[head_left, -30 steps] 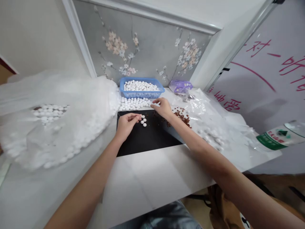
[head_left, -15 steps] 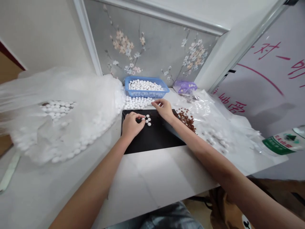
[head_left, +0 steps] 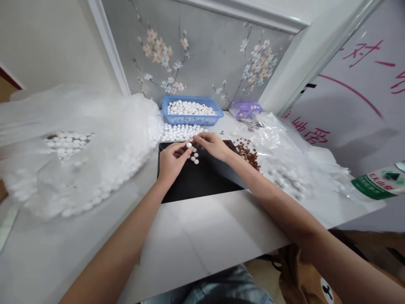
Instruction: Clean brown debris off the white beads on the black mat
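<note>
My left hand [head_left: 171, 162] is closed in a pinch, with a small white ball [head_left: 189, 145] between thumb and fingertips just above the black mat. Beside that ball, my right hand [head_left: 212, 145] has its fingertips pressed together; whatever they hold is too small to make out. Below the hands, several loose white balls [head_left: 196, 161] lie on the black mat [head_left: 190, 185]. Past the mat's far edge, many white balls [head_left: 180, 132] sit in close rows on the table. Small reddish-brown pieces [head_left: 248, 155] are heaped to the right, partly on the mat's corner.
A blue basket [head_left: 193, 120] full of white balls stands by the wall. A large translucent bag [head_left: 120, 169] of white balls fills the left. On the right lie a purple packet [head_left: 247, 109], clear plastic bags [head_left: 268, 139] and a bottle with a green label [head_left: 376, 185].
My right hand has moved left and come up to the ball in my left hand. My left hand has lifted its ball slightly away from the loose ones. The view has shifted a little.
</note>
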`<move>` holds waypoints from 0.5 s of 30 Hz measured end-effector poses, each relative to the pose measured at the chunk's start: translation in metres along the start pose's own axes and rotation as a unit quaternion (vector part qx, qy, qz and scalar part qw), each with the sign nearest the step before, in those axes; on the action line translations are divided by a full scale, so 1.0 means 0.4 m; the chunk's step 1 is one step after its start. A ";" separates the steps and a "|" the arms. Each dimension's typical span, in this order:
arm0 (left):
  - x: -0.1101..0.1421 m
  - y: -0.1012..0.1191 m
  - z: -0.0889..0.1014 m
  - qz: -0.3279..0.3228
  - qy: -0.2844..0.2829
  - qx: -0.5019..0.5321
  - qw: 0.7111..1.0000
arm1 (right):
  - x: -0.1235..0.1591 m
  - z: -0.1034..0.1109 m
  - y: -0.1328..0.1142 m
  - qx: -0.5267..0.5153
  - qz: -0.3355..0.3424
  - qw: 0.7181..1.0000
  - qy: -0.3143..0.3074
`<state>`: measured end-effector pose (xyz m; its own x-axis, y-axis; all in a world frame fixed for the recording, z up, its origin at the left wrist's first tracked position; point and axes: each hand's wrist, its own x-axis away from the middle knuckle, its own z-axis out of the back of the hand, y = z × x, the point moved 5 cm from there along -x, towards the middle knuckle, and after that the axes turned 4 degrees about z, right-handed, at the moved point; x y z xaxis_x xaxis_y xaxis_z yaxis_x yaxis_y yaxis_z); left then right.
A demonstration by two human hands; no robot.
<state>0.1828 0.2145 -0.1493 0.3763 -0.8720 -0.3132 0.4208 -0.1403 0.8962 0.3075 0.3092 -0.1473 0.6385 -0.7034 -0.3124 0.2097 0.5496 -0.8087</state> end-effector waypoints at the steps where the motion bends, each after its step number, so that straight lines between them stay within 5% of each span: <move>1: -0.001 -0.002 0.001 0.003 0.001 0.005 1.000 | -0.001 0.017 0.006 0.075 0.028 0.997 0.007; 3: -0.005 -0.010 0.005 0.020 0.004 0.019 1.000 | 0.000 0.029 0.023 0.165 0.064 0.983 -0.043; 7: -0.012 -0.031 0.006 0.072 0.003 0.057 0.996 | 0.008 0.029 0.049 0.183 0.082 0.973 -0.111; 15: -0.015 -0.048 -0.010 0.096 -0.038 0.103 0.989 | 0.005 0.029 0.027 0.180 0.089 0.979 -0.044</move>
<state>0.1756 0.2244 -0.1658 0.3662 -0.9237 -0.1124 0.1669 -0.0536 0.9845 0.3196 0.3190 -0.1509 0.7464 -0.5495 -0.3755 0.3273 0.7943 -0.5118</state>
